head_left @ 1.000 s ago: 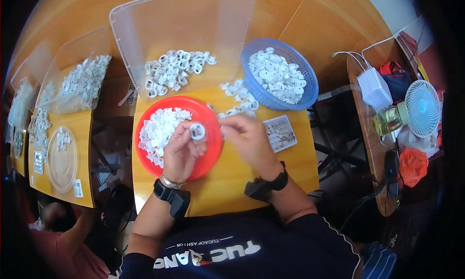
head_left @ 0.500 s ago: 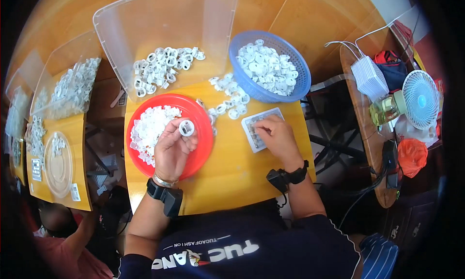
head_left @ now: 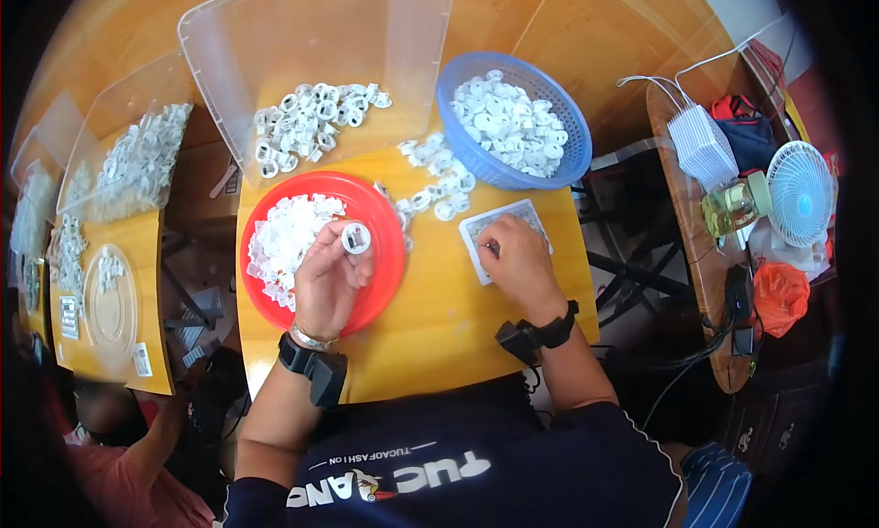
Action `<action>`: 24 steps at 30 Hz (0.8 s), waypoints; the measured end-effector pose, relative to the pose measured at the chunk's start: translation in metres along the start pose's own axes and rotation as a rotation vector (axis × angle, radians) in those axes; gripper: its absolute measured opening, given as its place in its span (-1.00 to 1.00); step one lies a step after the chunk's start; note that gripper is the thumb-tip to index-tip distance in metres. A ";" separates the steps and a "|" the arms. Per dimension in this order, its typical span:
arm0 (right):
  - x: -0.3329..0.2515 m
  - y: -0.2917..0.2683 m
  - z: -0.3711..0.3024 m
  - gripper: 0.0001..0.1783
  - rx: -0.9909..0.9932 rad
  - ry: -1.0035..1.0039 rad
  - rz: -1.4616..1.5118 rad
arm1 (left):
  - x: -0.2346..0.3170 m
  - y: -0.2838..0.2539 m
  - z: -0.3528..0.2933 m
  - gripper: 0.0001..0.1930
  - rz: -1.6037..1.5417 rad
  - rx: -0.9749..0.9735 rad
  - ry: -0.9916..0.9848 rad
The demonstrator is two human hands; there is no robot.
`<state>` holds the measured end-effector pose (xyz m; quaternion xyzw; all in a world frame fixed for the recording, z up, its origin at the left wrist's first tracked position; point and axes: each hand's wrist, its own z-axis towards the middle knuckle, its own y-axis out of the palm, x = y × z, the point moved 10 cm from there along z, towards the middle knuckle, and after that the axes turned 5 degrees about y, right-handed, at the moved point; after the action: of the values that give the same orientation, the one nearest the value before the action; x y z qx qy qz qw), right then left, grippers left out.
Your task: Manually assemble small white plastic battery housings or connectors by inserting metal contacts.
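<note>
My left hand [head_left: 328, 285] is closed around a round white plastic part [head_left: 356, 239], its hollow dark-centred face turned up. That hand is over the right side of a red round tray [head_left: 389, 285], which bears a heap of small whitish translucent plastic pieces [head_left: 286, 244]. On the right, my right hand [head_left: 520, 264] is over a shallow white rectangular box [head_left: 472, 228] with small greyish pieces in it. Its thumb and fingers pinch a small dark piece [head_left: 494, 248], too small to name, at the box's near left side.
A blue plastic basket [head_left: 586, 152] full of white round parts stands at the back right. Loose white parts [head_left: 430, 196] lie beside it, more in a clear bin [head_left: 311, 125]. A fan [head_left: 798, 195] and jar [head_left: 730, 209] are far right. Another person [head_left: 137, 468] sits left.
My right hand has shifted slightly left and nearer me, with a small dark piece now showing at its fingertips. My left hand holds the round white part almost where it was.
</note>
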<state>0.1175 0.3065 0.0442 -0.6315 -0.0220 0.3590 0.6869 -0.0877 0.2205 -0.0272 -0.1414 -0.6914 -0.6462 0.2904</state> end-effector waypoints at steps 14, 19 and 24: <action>-0.067 -0.001 0.006 -0.87 0.080 -0.050 0.612 | -0.013 0.008 -0.006 -0.77 -0.027 0.014 -0.076; -0.103 0.008 0.010 -0.85 0.070 -0.200 0.566 | -0.016 0.007 -0.005 -0.78 0.030 -0.003 -0.087; -0.124 0.009 0.008 -0.83 0.116 -0.376 0.407 | -0.021 0.008 -0.006 -0.80 0.010 -0.011 -0.090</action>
<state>0.0176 0.2484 0.0908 -0.5048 -0.0013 0.6013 0.6194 -0.0655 0.2194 -0.0330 -0.1752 -0.6996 -0.6415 0.2615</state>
